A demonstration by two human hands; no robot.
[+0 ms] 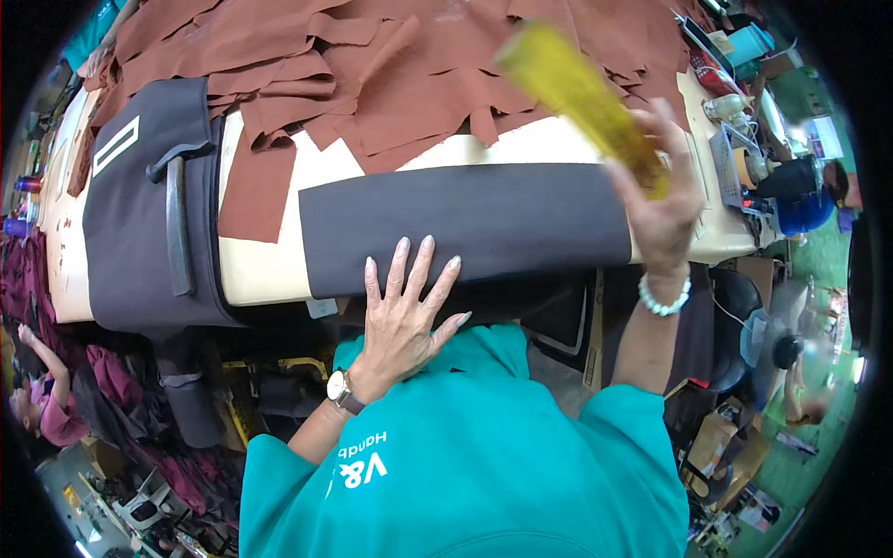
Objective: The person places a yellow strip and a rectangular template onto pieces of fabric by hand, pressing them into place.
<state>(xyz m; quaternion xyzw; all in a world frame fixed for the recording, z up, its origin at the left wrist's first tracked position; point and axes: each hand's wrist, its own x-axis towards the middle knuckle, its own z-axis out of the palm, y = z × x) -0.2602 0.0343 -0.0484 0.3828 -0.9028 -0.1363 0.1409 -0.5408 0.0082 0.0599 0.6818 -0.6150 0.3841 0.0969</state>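
Note:
A long dark grey leather-like panel [465, 223] lies across the front of the table. My left hand [402, 312] rests flat on its near edge with the fingers spread. My right hand [665, 186] is raised above the panel's right end, its fingers wrapped around a yellow see-through block [586, 98]. The block is blurred by motion and tilts up to the left, so its exact kind cannot be made out. On the left, a hammer [179, 219] lies on a stack of dark grey pieces [121, 223], away from both hands.
Rust-brown leather sheets [400, 65] are heaped along the back of the pale table [265, 270]. At the right end stand a basket [730, 167] and several small containers. Maroon material [121, 372] hangs at the left, with another person [56, 395] beyond it.

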